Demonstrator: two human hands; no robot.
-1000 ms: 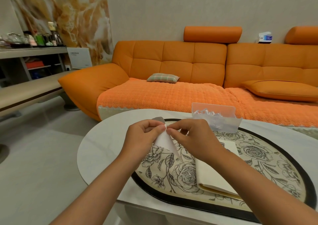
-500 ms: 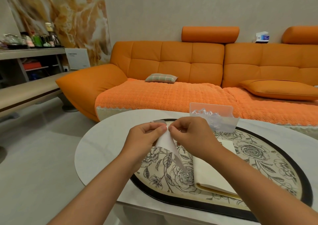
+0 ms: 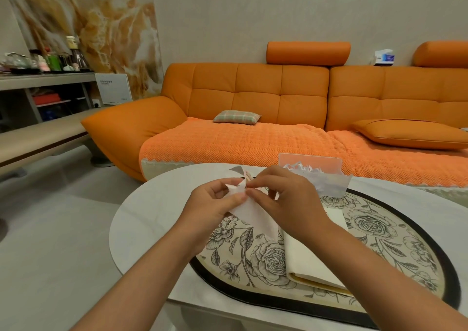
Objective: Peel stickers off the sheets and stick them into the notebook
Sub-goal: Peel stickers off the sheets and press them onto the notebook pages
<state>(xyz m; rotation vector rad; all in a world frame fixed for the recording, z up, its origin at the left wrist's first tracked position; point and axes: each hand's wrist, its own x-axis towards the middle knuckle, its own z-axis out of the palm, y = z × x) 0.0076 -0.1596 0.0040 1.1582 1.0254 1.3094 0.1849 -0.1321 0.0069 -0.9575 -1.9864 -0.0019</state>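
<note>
We see both hands raised over the near end of the white desk (image 3: 152,216), working on one sticker sheet (image 3: 253,214) held between them above the floral mat (image 3: 374,226). The left hand (image 3: 212,204) has its fingers (image 3: 234,199) curled in, pinching the sheet near its upper corner so that the paper bends and hangs down toward the mat. The right hand (image 3: 286,204) has its fingers (image 3: 255,182) drawn to a tight pinch at the sheet's top edge, where a small pinkish scrap shows; we cannot tell whether that is a sticker already lifted or only a corner being picked at. The notebook (image 3: 306,262) lies open on the mat under the right forearm, its cream page bare where we can see it. A clear plastic packet (image 3: 326,181) stands just beyond the hands. We judge the main risk to be tearing: a thin sticker pulled fast or at a steep angle may split, or take backing paper with it. A freed sticker could also fold onto itself or cling to a fingertip. Crumpling the sheet could crease the stickers left on it, and the forearm over the notebook may nudge it.
</note>
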